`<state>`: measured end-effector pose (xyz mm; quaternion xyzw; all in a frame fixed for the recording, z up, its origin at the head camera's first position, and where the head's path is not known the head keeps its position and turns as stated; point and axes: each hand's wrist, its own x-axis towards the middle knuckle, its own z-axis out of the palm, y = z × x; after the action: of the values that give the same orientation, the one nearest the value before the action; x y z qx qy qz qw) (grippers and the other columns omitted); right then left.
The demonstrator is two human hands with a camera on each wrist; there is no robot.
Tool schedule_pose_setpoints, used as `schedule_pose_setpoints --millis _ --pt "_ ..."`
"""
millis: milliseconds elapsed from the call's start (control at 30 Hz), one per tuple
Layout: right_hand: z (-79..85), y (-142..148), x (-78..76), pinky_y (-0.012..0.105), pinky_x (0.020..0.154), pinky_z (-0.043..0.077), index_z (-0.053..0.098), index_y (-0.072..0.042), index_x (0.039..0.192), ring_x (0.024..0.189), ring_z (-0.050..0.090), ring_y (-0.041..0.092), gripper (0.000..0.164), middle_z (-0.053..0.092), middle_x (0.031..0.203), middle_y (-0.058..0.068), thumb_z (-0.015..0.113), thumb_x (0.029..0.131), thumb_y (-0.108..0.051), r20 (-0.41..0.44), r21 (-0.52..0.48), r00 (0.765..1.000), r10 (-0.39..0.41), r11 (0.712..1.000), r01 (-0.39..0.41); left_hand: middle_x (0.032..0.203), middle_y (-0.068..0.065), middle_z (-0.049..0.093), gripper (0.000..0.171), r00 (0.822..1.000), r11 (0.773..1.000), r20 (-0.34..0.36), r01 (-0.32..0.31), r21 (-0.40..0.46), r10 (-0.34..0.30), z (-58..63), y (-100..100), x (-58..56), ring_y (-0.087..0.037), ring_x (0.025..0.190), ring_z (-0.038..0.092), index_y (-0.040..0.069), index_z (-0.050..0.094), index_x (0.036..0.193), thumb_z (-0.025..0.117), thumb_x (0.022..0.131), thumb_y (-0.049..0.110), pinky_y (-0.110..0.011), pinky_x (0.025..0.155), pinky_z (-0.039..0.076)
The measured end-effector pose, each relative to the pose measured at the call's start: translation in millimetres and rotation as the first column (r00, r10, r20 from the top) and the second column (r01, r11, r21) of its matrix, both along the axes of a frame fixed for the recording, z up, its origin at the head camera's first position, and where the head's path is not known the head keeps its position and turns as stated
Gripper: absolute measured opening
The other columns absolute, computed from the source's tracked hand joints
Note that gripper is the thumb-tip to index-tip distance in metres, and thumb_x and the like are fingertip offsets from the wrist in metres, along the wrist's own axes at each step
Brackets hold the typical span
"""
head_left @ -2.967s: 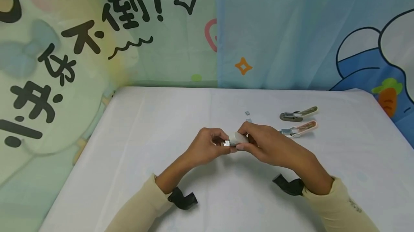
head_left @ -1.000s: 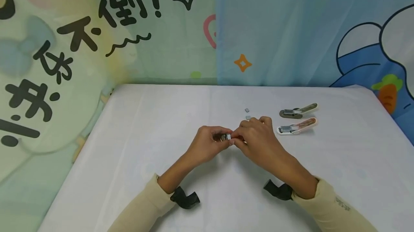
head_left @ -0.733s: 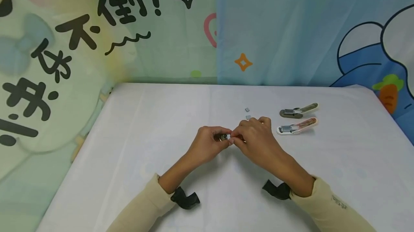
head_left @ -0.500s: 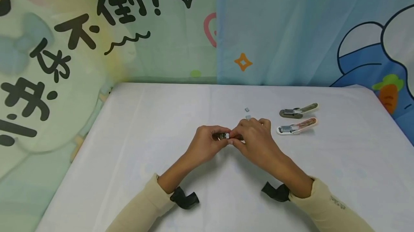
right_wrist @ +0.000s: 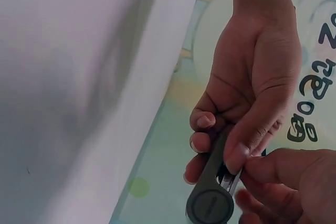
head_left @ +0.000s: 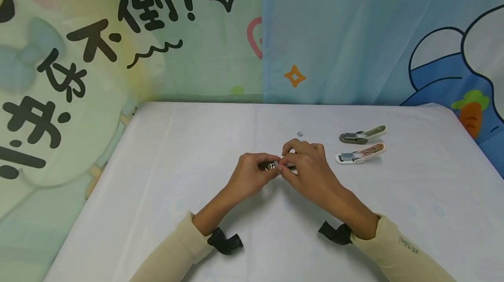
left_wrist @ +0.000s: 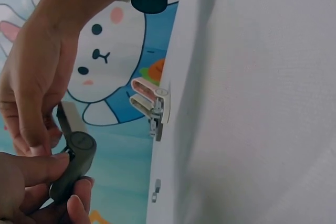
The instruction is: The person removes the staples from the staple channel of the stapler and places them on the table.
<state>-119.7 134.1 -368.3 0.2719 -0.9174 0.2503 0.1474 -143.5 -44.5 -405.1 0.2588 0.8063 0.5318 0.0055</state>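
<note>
A small dark grey-green stapler (left_wrist: pixel 77 163), its arm swung up from the round hinge, is held above the table. My left hand (head_left: pixel 252 175) grips its body between thumb and fingers. Against the metal channel (right_wrist: pixel 229 182), the thumb and forefinger of my right hand (head_left: pixel 309 164) pinch at the open stapler; what lies between these fingertips is hidden. The head view shows only silver metal and a dark end of the stapler between the two hands.
To the right lie two more opened staplers, one olive-grey (head_left: pixel 361 135) and one white and pink (head_left: pixel 360 154). A small grey piece, like a short staple strip (head_left: pixel 300 134), lies behind my right hand. White cloth covers the table (head_left: pixel 197 133); a printed curtain (head_left: pixel 338 33) hangs behind.
Three seconds ago my right hand held the pale arm; since then it has moved to pinch at the metal end. Its forefinger has lifted and shifted left, and the nearer grey piece is out of sight.
</note>
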Motion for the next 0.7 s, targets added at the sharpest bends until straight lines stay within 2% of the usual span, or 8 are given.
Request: schedule_pose_setpoints --millis 133,300,400,500,567,633,700 --pt "-0.7 1.7 -2.2 0.045 0.083 0.031 0.071 -0.013 0.073 0.084 0.055 0.012 0.012 0.066 0.094 -0.007 0.072 0.082 -0.005 -0.073 -0.056 0.997 0.033 0.998 -0.037 0.086 0.000 0.071 0.019 1.000 1.000 0.026 -0.003 0.007 0.003 0.9 -0.7 -0.3 -0.010 0.066 0.060 -0.001 0.073 0.105 0.073 0.087 0.005 -0.022 0.056 0.048" --pt "1.1 9.7 -6.4 0.043 0.077 0.029 0.074 -0.011 0.073 0.080 0.057 0.012 0.011 0.070 0.090 -0.005 0.075 0.078 -0.001 -0.183 -0.160 0.981 0.069 0.982 -0.099 0.089 0.002 0.072 0.018 0.998 1.000 0.060 -0.008 0.029 0.006 3.7 -2.1 -1.1 -0.009 0.068 0.061 0.002 0.075 0.103 0.075 0.087 0.009 -0.023 0.057 0.049" --pt "3.5 18.9 -10.4 0.043 0.077 0.029 0.075 -0.009 0.076 0.080 0.058 0.013 0.012 0.071 0.092 -0.004 0.075 0.078 0.003 -0.189 -0.246 0.980 0.069 0.962 -0.115 0.087 0.003 0.072 0.018 0.997 0.999 0.071 -0.026 0.037 0.023 4.3 -3.6 -3.4 -0.008 0.064 0.059 0.003 0.075 0.102 0.076 0.085 0.009 -0.023 0.054 0.046" --pt "4.7 31.2 -15.1 0.040 0.079 0.031 0.075 -0.008 0.078 0.084 0.059 0.013 0.013 0.071 0.094 -0.003 0.075 0.079 0.005 -0.103 -0.352 0.993 0.060 0.931 -0.093 0.085 0.003 0.072 0.019 0.994 0.998 0.093 -0.052 0.032 0.049 4.0 -6.4 -7.8 -0.010 0.061 0.056 0.004 0.075 0.102 0.077 0.084 0.010 -0.023 0.051 0.043" --pt "3.5 40.0 -18.7 0.035 0.081 0.035 0.075 -0.007 0.080 0.089 0.059 0.012 0.010 0.071 0.097 -0.003 0.075 0.082 0.003 0.000 -0.413 0.999 0.032 0.910 -0.029 0.084 0.002 0.072 0.019 0.991 0.997 0.118 -0.072 0.036 0.067 3.5 -9.8 -12.1 -0.011 0.063 0.057 0.003 0.075 0.102 0.077 0.084 0.010 -0.024 0.051 0.043" --pt "0.8 48.2 -22.8 0.030 0.078 0.037 0.075 -0.006 0.082 0.096 0.059 0.010 0.007 0.070 0.099 -0.002 0.073 0.086 -0.002 0.111 -0.440 0.994 -0.014 0.896 0.062 0.085 0.001 0.072 0.019 0.985 0.993 0.144 -0.105 0.047 0.097 2.8 -14.4 -17.0 -0.012 0.066 0.060 0.003 0.075 0.102 0.076 0.085 0.010 -0.024 0.053 0.045" --pt "-3.5 55.8 -27.7 0.027 0.074 0.040 0.076 -0.006 0.084 0.099 0.057 0.008 0.009 0.070 0.103 0.000 0.070 0.091 -0.009 0.215 -0.444 0.975 -0.064 0.882 0.156 0.087 -0.001 0.072 0.019 0.977 0.987 0.167 -0.147 0.072 0.133 2.1 -19.6 -22.0 -0.013 0.071 0.064 0.001 0.075 0.103 0.076 0.085 0.009 -0.024 0.056 0.047"
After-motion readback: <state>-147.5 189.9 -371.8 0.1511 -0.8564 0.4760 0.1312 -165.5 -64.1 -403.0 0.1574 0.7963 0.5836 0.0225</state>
